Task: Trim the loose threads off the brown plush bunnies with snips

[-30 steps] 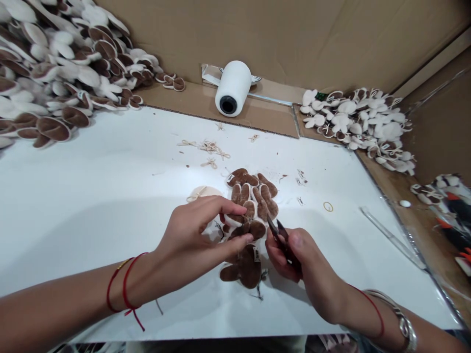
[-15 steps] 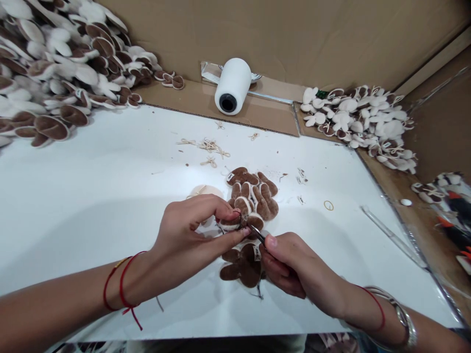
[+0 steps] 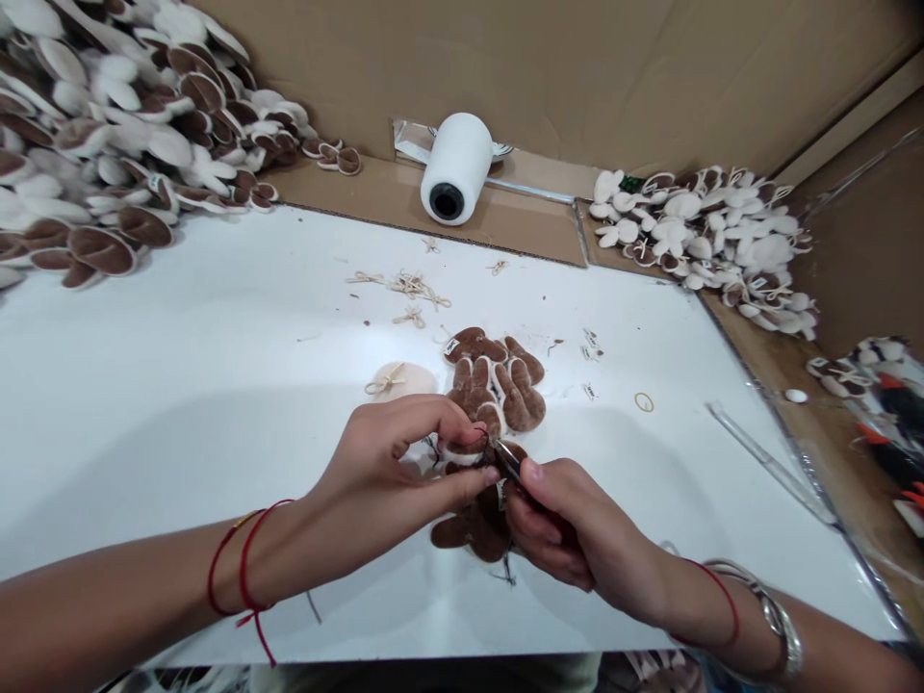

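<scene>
Plush toy, perhaps above white tabletop

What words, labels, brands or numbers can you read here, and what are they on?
No text is readable.
White tag on the top brown plush piece: print too small.
White tag on the lower brown plush piece: partly hidden, unreadable.
Loose white labels on the table: too small and blurred.
Tags in the piles: blurred.

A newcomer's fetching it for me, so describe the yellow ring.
On the white table, look beyond the right hand, toward the table's right edge. The ring lies between small labels and a clear strip, the only yellow loop among them.
</scene>
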Demonstrator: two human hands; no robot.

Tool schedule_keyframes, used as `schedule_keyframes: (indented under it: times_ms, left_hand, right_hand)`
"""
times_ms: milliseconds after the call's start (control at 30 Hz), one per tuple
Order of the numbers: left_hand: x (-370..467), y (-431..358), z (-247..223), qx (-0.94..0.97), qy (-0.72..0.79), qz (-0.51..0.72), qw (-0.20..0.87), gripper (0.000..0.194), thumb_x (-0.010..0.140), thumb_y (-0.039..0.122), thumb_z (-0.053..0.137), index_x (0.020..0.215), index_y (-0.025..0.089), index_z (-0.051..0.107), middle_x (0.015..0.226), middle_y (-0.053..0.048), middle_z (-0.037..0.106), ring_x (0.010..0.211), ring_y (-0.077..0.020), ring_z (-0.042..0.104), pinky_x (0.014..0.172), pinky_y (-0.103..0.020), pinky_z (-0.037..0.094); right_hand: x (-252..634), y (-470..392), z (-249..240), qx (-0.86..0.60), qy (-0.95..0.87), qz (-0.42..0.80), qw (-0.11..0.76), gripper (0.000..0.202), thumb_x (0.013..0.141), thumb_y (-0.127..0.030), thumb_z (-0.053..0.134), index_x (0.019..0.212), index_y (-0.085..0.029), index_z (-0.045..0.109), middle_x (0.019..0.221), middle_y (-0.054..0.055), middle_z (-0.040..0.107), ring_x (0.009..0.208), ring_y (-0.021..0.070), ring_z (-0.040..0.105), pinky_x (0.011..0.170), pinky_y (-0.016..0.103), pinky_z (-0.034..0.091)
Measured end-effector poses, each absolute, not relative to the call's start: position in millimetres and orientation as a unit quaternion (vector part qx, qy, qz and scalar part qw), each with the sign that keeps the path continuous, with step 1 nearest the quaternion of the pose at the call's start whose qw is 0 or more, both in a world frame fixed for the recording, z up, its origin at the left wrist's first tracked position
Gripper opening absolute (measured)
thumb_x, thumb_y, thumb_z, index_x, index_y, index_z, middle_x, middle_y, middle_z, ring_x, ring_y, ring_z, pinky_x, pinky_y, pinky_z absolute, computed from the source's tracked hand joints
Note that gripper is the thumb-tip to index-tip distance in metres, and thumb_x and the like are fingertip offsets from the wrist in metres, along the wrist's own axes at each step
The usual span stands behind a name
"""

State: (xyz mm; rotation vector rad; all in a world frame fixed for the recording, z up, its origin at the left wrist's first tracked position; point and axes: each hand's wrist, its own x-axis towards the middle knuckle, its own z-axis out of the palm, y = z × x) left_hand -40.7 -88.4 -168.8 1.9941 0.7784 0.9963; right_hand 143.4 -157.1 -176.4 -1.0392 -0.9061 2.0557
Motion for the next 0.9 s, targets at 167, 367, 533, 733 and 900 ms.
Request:
schedule_keyframes:
  times_ms: [167, 367, 533, 733, 900]
  left_hand:
    - [-40.2, -90.4, -167.5, 0.775, 0.300, 0.402, 0.385, 0.017, 0.073, 0.016, 0.077, 0.076, 0.021, 0.061, 0.075, 0.002, 0.069, 0.066, -0.0129, 0.065, 0.059, -0.024, 0.055]
    - [-41.9, -90.6, -168.9, 0.773, 0.307, 0.415, 0.368, 0.017, 0.075, 0.018, 0.076, 0.075, 0.023, 0.060, 0.077, 0.002, 0.070, 0.070, -0.0137, 0.065, 0.063, -0.027, 0.056]
    - [-39.1, -91.0, -166.3, 0.765, 0.307, 0.409, 0.392, 0.018, 0.073, 0.014, 0.076, 0.072, 0.021, 0.060, 0.074, 0.002, 0.068, 0.066, -0.0121, 0.064, 0.061, -0.024, 0.055]
    - [-36.9, -90.0, -163.4, 0.766, 0.307, 0.375, 0.422, 0.015, 0.072, 0.013, 0.076, 0.071, 0.016, 0.061, 0.072, 0.000, 0.068, 0.064, -0.0116, 0.063, 0.060, -0.022, 0.052]
    - [-39.1, -91.0, -166.3, 0.773, 0.292, 0.367, 0.428, 0.013, 0.074, 0.013, 0.075, 0.075, 0.016, 0.062, 0.073, -0.001, 0.067, 0.065, -0.0120, 0.063, 0.060, -0.021, 0.051]
  right_hand:
    - [143.9, -157.6, -178.7, -0.394, -0.358, 0.774, 0.343, 0.057, 0.094, -0.059, 0.044, 0.053, -0.020, 0.037, 0.039, -0.010, 0.024, 0.034, 0.0040, 0.018, 0.033, 0.020, 0.012]
    - [145.5, -155.4, -173.1, -0.411, -0.391, 0.752, 0.336, 0.060, 0.094, -0.059, 0.043, 0.050, -0.020, 0.035, 0.039, -0.009, 0.025, 0.036, 0.0043, 0.020, 0.036, 0.021, 0.013]
    - [145.0, -156.5, -175.1, -0.410, -0.389, 0.752, 0.341, 0.060, 0.095, -0.059, 0.043, 0.050, -0.020, 0.036, 0.039, -0.009, 0.024, 0.036, 0.0044, 0.019, 0.036, 0.022, 0.013]
    - [146.6, -157.2, -180.4, -0.390, -0.388, 0.760, 0.348, 0.059, 0.097, -0.055, 0.042, 0.050, -0.019, 0.037, 0.038, -0.009, 0.026, 0.034, 0.0044, 0.021, 0.035, 0.020, 0.014]
    - [148.2, -157.8, -181.8, -0.382, -0.371, 0.772, 0.346, 0.057, 0.096, -0.055, 0.042, 0.052, -0.019, 0.039, 0.036, -0.010, 0.025, 0.031, 0.0038, 0.019, 0.031, 0.019, 0.013]
